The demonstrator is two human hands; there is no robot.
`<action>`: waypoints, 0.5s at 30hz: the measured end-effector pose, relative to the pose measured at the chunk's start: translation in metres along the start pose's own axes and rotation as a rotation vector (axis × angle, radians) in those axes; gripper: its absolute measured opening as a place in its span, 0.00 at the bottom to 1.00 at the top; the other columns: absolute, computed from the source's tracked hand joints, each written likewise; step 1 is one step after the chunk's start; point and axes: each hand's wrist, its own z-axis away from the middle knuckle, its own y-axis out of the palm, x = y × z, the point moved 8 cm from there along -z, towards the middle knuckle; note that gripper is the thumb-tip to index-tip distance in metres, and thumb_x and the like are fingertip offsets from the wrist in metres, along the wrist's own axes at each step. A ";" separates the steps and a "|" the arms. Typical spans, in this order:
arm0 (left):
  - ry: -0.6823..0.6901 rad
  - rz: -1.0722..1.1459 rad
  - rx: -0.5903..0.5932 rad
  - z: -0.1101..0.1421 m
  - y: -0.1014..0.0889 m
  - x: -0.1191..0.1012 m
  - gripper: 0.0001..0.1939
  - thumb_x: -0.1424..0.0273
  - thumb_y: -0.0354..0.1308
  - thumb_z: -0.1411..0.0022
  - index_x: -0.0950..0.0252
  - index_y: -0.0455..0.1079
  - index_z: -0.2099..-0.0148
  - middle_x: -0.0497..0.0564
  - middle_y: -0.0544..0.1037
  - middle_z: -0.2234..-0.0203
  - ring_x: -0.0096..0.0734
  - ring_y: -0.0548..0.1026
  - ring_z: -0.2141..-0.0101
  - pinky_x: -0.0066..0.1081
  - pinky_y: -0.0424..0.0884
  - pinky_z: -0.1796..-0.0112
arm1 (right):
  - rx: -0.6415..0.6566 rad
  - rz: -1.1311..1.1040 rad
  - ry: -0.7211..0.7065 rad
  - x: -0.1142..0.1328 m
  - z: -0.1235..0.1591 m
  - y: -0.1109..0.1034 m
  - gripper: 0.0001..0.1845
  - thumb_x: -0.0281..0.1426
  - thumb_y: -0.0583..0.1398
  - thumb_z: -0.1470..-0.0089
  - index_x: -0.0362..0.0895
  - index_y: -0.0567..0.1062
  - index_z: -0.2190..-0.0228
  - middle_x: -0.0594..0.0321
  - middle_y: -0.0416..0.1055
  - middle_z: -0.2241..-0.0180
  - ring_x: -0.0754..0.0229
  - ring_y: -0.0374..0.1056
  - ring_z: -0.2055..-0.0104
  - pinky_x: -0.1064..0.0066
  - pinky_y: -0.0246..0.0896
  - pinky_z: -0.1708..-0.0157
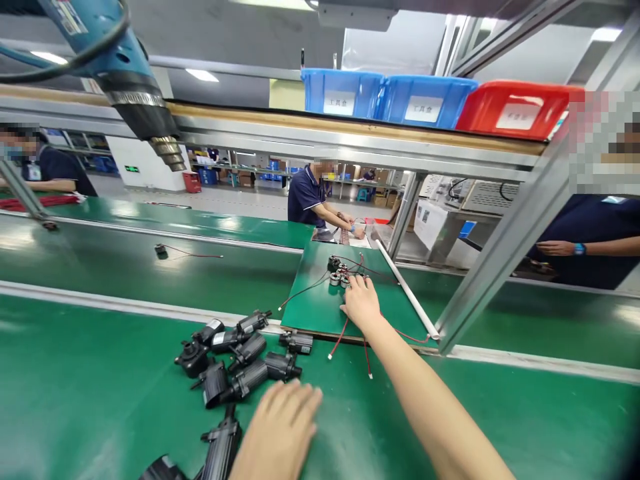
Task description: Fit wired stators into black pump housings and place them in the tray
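My right hand (362, 303) reaches to a green board, its fingertips at a cluster of small round metal parts (338, 275) with thin red and black wires. Its thumb stands apart from the fingers, and the fingertips partly cover the nearest parts. My left hand (281, 427), slightly blurred, is low over the green bench with fingers stretched out and nothing visible in it. Just left of it lie several black cylindrical motor-like units (249, 379), some with white labels. One larger black unit (221, 441) is close beside the left hand.
The green board (313, 303) bridges the channel behind the bench. A single wired part (161, 251) lies in that channel. A power driver (135, 87) hangs upper left. Blue bins (343, 90) and a red bin (520, 110) sit on the shelf. A metal post (505, 247) slants at right; co-workers stand beyond.
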 end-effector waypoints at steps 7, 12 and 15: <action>-0.322 -0.230 0.080 0.011 0.016 0.071 0.30 0.70 0.55 0.38 0.66 0.65 0.34 0.59 0.72 0.38 0.59 0.65 0.37 0.61 0.46 0.35 | 0.000 0.016 -0.001 0.009 0.015 -0.005 0.15 0.31 0.71 0.50 0.40 0.80 0.60 0.44 0.69 0.42 0.37 0.60 0.39 0.45 0.53 0.42; -0.364 0.007 0.311 0.007 0.027 0.038 0.31 0.78 0.61 0.40 0.65 0.65 0.34 0.58 0.79 0.49 0.50 0.74 0.45 0.54 0.61 0.37 | -0.125 -0.235 -0.305 0.061 0.110 -0.047 0.17 0.31 0.60 0.36 0.46 0.70 0.46 0.58 0.76 0.49 0.49 0.63 0.38 0.47 0.44 0.35; -0.427 0.247 0.388 0.003 0.024 0.014 0.31 0.76 0.69 0.45 0.58 0.70 0.39 0.53 0.78 0.51 0.46 0.77 0.52 0.44 0.73 0.48 | -0.079 -0.293 -0.516 0.075 0.179 -0.059 0.19 0.33 0.57 0.35 0.48 0.68 0.44 0.62 0.78 0.55 0.53 0.73 0.50 0.50 0.48 0.36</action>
